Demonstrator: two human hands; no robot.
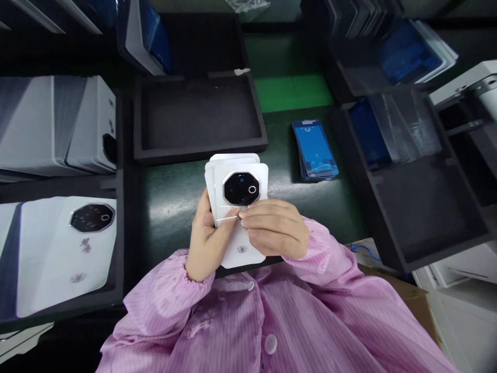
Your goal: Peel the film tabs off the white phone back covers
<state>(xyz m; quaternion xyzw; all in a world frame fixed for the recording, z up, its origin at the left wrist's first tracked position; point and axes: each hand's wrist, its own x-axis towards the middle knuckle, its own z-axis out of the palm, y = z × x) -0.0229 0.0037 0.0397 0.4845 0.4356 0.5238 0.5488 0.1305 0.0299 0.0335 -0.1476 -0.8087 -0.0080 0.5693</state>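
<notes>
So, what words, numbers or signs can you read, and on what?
No text is legible.
Held phone back panel: round emblem, too small.
Lower-left phone back panel: dark characters, round emblem, too blurred.
Stacked phone back panels, left: dark marks, too blurred.
Blue phone-shaped sheets: pale marks, too small.

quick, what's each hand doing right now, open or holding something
Left hand: closed on a stack of white panels.
Right hand: fingertips bunched over the stack; whether they grip anything cannot be told.

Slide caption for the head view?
Left hand holds stacked white panels, right hand over the top one; blue-faced stack on the green table.
</notes>
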